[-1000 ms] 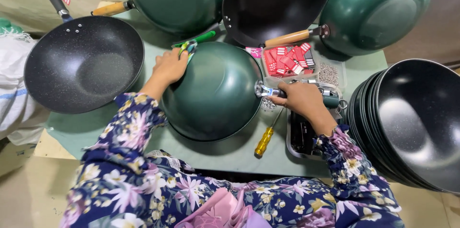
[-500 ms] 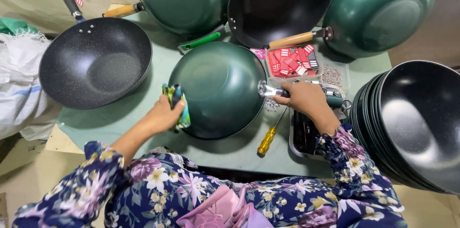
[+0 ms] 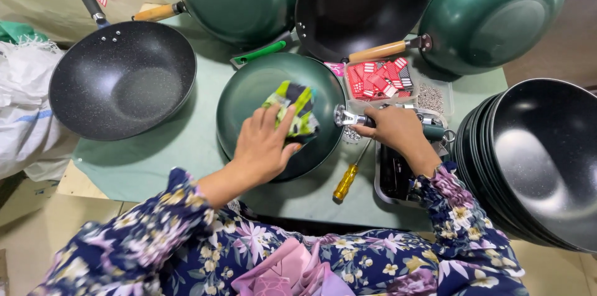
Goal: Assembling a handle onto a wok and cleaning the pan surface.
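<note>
On 1 green wok (image 3: 249, 94): left hand (image 3: 264, 147) fingers press cloth (image 3: 295, 109); right hand (image 3: 395, 131) grips handle stub (image 3: 348, 117).

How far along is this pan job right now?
Looks done: four handled pans, such as the black pan, sit around the table. In hand: the left hand presses a cloth on the upturned green pan while the right hand grips its metal handle stub. Left: the handleless stack.
</note>
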